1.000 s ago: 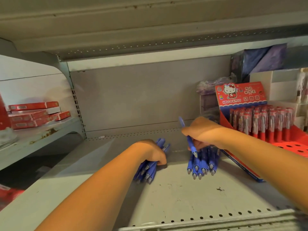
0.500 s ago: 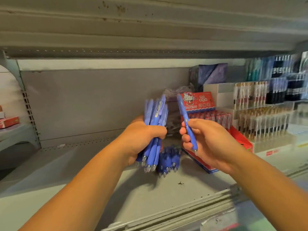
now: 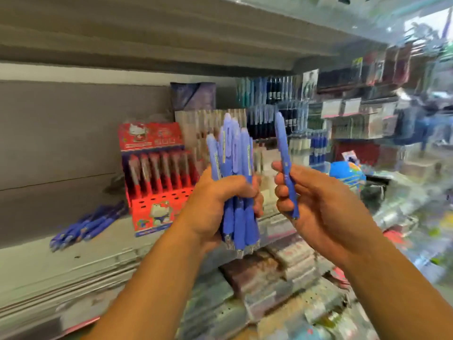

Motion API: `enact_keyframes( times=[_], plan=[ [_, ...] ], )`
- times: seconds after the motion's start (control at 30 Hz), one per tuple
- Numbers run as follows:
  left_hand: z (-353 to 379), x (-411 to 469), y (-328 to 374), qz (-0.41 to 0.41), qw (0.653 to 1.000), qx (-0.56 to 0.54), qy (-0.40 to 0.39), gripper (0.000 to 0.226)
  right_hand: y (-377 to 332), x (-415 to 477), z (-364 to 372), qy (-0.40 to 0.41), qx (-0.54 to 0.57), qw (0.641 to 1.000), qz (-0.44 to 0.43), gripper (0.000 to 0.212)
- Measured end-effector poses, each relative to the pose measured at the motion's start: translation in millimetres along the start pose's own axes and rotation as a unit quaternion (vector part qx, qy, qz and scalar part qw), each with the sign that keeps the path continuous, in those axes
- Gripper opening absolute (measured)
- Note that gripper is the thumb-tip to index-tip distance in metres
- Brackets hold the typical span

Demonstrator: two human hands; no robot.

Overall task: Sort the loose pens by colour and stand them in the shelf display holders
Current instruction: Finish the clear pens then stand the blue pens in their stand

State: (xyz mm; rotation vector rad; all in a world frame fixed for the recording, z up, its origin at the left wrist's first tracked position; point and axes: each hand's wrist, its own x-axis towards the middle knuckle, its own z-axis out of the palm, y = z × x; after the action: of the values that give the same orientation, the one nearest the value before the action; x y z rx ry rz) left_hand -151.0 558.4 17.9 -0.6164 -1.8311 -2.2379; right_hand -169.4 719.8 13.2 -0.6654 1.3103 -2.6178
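Nearest the camera, two bare forearms rise from the lower edge, both hands held up in front of the shelving.

Left hand [image 3: 215, 207]: fingers and thumb curled tight round a bundle of blue pens [image 3: 232, 155]. The bundle stands roughly upright, tips down and projecting below the palm, caps fanned out above the fist.

Right hand [image 3: 321, 207]: thumb and fingers pinch a single blue pen [image 3: 282, 143] by its lower half. This pen stands nearly upright, tip down, just beside the bundle but apart from it.

Below and behind the hands, a lower shelf carries flat packets [image 3: 274, 271]; blur prevents identification.

On the grey shelf [image 3: 36, 266] to the left, a group of loose blue pens [image 3: 88, 227] lies flat, side by side, tips toward the front edge. Just to their right stands a red display holder [image 3: 157, 202] with a cartoon cat printed on its front and header card. Red pens [image 3: 159, 173] stand upright in its rear rows; the front row of holes shows open.

Farther back and to the right, more display holders [image 3: 269, 114] hold upright pens with dark and blue barrels. A blue rounded object [image 3: 348, 175] sits behind the right hand. The far right is heavily blurred.
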Motion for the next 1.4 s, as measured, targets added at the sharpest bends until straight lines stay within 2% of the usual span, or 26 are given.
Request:
enact_keyframes(
  times=[0.17, 0.27, 0.47, 0.57, 0.77, 0.87, 0.93, 1.0, 1.2, 1.3, 1.4],
  plan=[
    [82, 27, -43, 0.003, 0.998, -0.043, -0.055, 0.030, -43, -19, -84, -0.007, -0.022, 1.000, -0.001, 0.013],
    [108, 44, -55, 0.026, 0.995, -0.068, -0.070, 0.026, -60, -15, -115, -0.008, -0.040, 0.999, -0.004, 0.018],
    [121, 83, -74, 0.047, 0.992, -0.085, -0.080, 0.028, -68, 26, -164, -0.023, -0.020, 0.999, -0.023, 0.029],
    [113, 109, -83, 0.062, 0.993, -0.069, -0.068, 0.029, -64, 61, -178, -0.054, -0.018, 0.998, -0.033, 0.022],
    [89, 163, -95, 0.076, 0.996, -0.049, 0.017, 0.023, -54, 136, -193, -0.115, -0.066, 0.989, -0.059, 0.015],
    [82, 180, -96, 0.096, 0.993, -0.032, 0.054, 0.035, -58, 169, -198, -0.121, -0.082, 0.984, -0.097, 0.019],
    [77, 187, -94, 0.104, 0.992, 0.000, 0.072, 0.045, -62, 190, -198, -0.126, -0.109, 0.978, -0.124, 0.033],
    [71, 191, -93, 0.109, 0.989, 0.038, 0.094, 0.043, -62, 210, -195, -0.134, -0.152, 0.968, -0.149, 0.047],
    [74, 188, -107, 0.137, 0.977, 0.028, 0.163, 0.051, -51, 254, -195, -0.176, -0.255, 0.938, -0.155, 0.079],
    [70, 184, -114, 0.110, 0.964, 0.060, 0.236, 0.041, -42, 269, -196, -0.179, -0.334, 0.910, -0.168, 0.085],
    [69, 184, -118, 0.135, 0.949, 0.066, 0.278, 0.036, -35, 280, -191, -0.180, -0.390, 0.881, -0.197, 0.082]
  ],
)
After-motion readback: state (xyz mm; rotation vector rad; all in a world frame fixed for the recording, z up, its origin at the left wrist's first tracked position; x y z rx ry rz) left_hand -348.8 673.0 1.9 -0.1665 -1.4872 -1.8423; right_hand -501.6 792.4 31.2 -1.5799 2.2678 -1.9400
